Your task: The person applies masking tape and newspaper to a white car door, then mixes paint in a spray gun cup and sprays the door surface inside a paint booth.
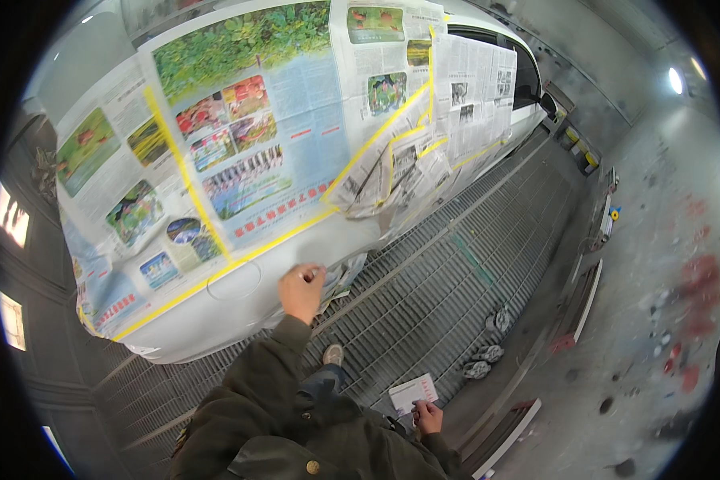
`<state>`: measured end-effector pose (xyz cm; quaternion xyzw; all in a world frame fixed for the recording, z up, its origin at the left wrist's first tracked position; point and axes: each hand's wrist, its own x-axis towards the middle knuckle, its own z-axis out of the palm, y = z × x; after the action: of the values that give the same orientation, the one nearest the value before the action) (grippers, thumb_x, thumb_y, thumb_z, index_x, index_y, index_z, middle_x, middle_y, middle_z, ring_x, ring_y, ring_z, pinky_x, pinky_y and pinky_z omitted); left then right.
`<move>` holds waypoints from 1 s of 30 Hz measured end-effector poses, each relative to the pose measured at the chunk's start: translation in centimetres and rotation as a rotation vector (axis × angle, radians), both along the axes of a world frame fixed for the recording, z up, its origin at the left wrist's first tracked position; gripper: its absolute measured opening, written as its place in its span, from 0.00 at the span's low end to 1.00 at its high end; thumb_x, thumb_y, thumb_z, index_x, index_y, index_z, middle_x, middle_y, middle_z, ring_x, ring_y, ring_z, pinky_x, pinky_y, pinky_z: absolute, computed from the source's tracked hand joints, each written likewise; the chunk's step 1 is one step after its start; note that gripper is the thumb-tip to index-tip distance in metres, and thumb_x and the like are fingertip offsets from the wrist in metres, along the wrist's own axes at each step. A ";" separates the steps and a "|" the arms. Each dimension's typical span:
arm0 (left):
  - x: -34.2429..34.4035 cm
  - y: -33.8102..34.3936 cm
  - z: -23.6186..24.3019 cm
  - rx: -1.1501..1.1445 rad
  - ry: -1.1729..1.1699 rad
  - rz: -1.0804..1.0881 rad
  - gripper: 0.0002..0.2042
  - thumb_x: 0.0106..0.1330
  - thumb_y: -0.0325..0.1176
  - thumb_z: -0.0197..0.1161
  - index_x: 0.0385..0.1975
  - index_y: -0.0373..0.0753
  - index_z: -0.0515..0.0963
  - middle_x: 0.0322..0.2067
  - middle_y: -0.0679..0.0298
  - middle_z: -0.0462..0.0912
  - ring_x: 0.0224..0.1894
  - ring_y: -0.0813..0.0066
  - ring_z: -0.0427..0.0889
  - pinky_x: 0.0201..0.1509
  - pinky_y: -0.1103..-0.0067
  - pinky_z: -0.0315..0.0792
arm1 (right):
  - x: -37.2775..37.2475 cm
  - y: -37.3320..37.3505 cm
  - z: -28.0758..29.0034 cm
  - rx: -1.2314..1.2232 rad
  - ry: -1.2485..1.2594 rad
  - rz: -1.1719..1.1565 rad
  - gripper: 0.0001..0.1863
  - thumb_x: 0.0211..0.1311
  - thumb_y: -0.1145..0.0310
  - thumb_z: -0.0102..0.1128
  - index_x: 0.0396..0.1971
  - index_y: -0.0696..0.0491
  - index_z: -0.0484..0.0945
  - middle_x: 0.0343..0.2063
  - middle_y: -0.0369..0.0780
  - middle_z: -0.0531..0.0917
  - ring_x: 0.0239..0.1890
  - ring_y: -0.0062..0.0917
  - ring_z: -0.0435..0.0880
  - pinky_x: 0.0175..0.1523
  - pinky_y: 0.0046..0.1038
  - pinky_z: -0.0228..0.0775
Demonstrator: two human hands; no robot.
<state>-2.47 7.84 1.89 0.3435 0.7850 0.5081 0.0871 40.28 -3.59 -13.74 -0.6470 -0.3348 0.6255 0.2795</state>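
Note:
A silver-white car body (pixel 312 240) stretches across the upper part of the view, its upper surfaces covered with newspaper sheets (pixel 296 104). Yellow masking tape (pixel 186 186) runs along the paper's edges and seams. My left hand (pixel 301 294) is closed in front of the bare lower panel, beside the wheel area, fingers curled together; anything inside them is too small to make out. Whether it touches the panel I cannot tell. Lower right, close to my body, my right hand (pixel 429 418) has its fingers closed at the edge of a white box with red print (pixel 413 390).
Metal floor grating (pixel 424 296) lies under the car and my foot. Crumpled grey clumps (pixel 482 362) rest on it at right. Long trim pieces (pixel 578 312) lean along the paint-spotted wall (pixel 672 264). Crumpled newspaper (pixel 346 276) hangs around the wheel area.

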 end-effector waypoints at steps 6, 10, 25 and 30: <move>-4.7 10.8 1.5 0.102 0.070 0.121 0.07 0.53 0.32 0.72 0.27 0.36 0.84 0.21 0.61 0.80 0.21 0.69 0.78 0.29 0.74 0.71 | -4.9 18.1 3.7 0.023 -0.021 0.161 0.14 0.66 0.63 0.59 0.28 0.59 0.81 0.17 0.32 0.77 0.17 0.13 0.71 0.21 0.20 0.60; -5.5 13.4 1.0 0.002 0.063 0.243 0.07 0.54 0.30 0.71 0.30 0.36 0.84 0.24 0.61 0.80 0.23 0.69 0.79 0.29 0.75 0.71 | -8.6 28.0 4.0 0.069 -0.053 0.433 0.14 0.67 0.62 0.59 0.29 0.58 0.81 0.18 0.33 0.78 0.19 0.14 0.72 0.23 0.21 0.61; -0.9 23.8 -3.8 -0.012 0.144 1.083 0.07 0.57 0.28 0.70 0.35 0.36 0.84 0.23 0.63 0.72 0.24 0.70 0.72 0.30 0.74 0.68 | -6.9 65.4 4.1 0.056 -0.484 1.456 0.16 0.69 0.60 0.57 0.30 0.58 0.83 0.23 0.38 0.82 0.24 0.22 0.77 0.31 0.34 0.70; -0.5 25.4 -4.8 0.020 0.140 1.145 0.07 0.57 0.28 0.70 0.35 0.36 0.84 0.24 0.63 0.74 0.25 0.72 0.73 0.30 0.75 0.68 | -6.9 69.0 3.7 0.052 -0.440 1.543 0.15 0.70 0.61 0.57 0.33 0.58 0.83 0.22 0.35 0.81 0.22 0.16 0.75 0.26 0.29 0.66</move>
<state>-3.00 33.21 -2.90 -0.1024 0.8449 0.4577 -0.2572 33.35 65.44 -10.03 -0.3351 -0.7495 0.4923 -0.2891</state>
